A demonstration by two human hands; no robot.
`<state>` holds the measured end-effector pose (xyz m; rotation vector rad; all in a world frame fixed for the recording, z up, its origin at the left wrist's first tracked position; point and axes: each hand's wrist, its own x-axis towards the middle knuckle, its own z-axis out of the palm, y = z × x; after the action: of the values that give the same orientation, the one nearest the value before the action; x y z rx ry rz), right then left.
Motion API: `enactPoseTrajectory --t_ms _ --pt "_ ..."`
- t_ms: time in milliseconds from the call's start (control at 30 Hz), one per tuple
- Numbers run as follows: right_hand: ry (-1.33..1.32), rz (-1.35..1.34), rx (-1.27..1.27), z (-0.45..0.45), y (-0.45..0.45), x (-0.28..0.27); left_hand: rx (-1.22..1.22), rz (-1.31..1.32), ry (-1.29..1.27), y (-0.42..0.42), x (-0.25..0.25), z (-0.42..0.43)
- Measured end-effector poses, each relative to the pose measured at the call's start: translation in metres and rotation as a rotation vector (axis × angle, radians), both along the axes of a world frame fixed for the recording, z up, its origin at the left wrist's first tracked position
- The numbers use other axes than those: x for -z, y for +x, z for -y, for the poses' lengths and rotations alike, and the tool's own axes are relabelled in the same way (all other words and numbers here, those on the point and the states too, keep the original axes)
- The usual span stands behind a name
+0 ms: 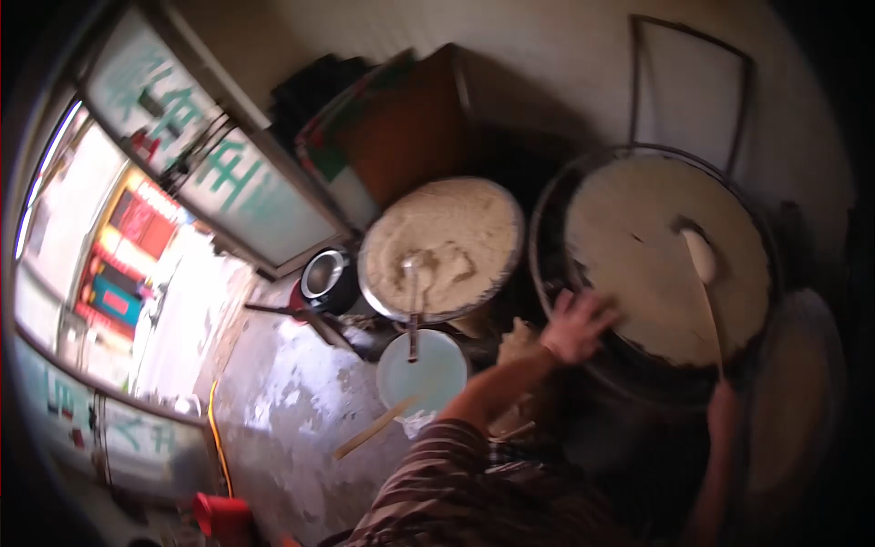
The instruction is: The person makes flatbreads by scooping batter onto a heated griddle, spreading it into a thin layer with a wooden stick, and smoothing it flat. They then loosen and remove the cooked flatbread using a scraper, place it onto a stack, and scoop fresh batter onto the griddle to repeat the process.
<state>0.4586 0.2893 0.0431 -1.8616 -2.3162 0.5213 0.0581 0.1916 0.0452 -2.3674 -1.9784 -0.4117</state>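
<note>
Head view: the right hand (723,408) grips a long-handled paddle (701,258), its head at the pale layer (638,237) inside the round pan (550,228). The left hand (581,325), empty, fingers spread, is at the pan's rim; contact cannot be determined. A basin (521,223) stands beside the pan.

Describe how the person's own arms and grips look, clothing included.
A dark brownish sleeve with paler stripes covers the upper left arm; the left forearm is bare. The left grip and right grip look ungloved, the right one blurred. The right forearm looks bare.
</note>
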Motion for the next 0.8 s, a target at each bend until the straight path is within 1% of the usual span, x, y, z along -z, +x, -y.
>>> enactPoseTrajectory --t_ms 33,67,100,133,167,200,233,267,300,333,367,400,433,467,500,533,600,633,700,733,800 --pt "-0.055 -0.188 0.031 0.005 -0.031 -0.018 -0.124 -0.006 -0.126 -0.021 -0.008 -0.004" --pt "0.002 -0.133 -0.046 0.001 -0.032 0.009 -0.176 -0.092 0.016 -0.040 0.013 -0.008" --pt "0.026 0.018 -0.049 0.010 -0.051 0.001 -0.347 -0.201 0.045 -0.046 0.008 -0.010" --pt "0.100 0.030 -0.127 0.018 -0.057 -0.002 -0.473 -0.040 0.033 -0.055 0.002 -0.009" --pt "0.074 0.189 -0.187 0.025 -0.059 -0.020 -0.613 0.016 0.104 -0.061 0.004 -0.002" --pt "0.061 0.243 -0.210 0.032 -0.054 -0.038 -0.703 0.125 0.101 -0.082 0.025 0.004" --pt "0.134 0.263 -0.121 0.029 -0.037 -0.027 -0.726 0.048 0.109 -0.094 0.025 0.019" --pt "0.099 0.228 0.020 0.022 -0.017 -0.026 -0.749 -0.060 0.077 -0.101 0.021 0.040" --pt "0.084 0.219 0.059 0.022 -0.005 -0.019 -0.699 -0.140 0.127 -0.114 0.025 0.065" --pt "0.084 0.208 0.082 0.017 -0.002 -0.019 -0.748 -0.038 0.110 -0.123 0.024 0.080" --pt "0.092 0.171 0.031 0.024 -0.013 -0.023 -0.762 -0.108 0.054 -0.129 0.015 0.105" --pt "0.096 0.130 -0.021 0.033 -0.031 -0.025 -0.806 -0.185 -0.048 -0.146 0.022 0.125" --pt "0.054 0.124 -0.063 0.038 -0.041 -0.033 -0.909 -0.169 -0.178 -0.146 0.011 0.136" --pt "0.011 0.115 -0.113 0.042 -0.045 -0.041 -0.929 -0.157 -0.232 -0.153 0.009 0.152" --pt "0.103 0.183 -0.273 0.045 -0.040 -0.043 -1.070 -0.139 -0.346 -0.151 0.003 0.158" --pt "0.099 0.193 -0.183 0.042 -0.030 -0.041 -1.072 -0.178 -0.355 -0.151 0.001 0.170" --pt "0.079 0.213 -0.009 0.030 -0.004 -0.032 -1.070 -0.155 -0.398 -0.175 0.029 0.192" --pt "0.075 0.203 0.015 0.016 0.013 -0.031 -1.053 -0.132 -0.369 -0.180 0.034 0.197" --pt "0.082 0.184 0.004 0.016 0.001 -0.033 -1.029 -0.080 -0.307 -0.183 0.043 0.205" --pt "0.082 0.160 -0.020 0.024 -0.014 -0.034 -1.065 -0.037 -0.247 -0.193 0.053 0.211" --pt "-0.014 0.101 -0.090 0.035 -0.029 -0.045 -1.124 0.052 -0.113 -0.219 0.084 0.213"
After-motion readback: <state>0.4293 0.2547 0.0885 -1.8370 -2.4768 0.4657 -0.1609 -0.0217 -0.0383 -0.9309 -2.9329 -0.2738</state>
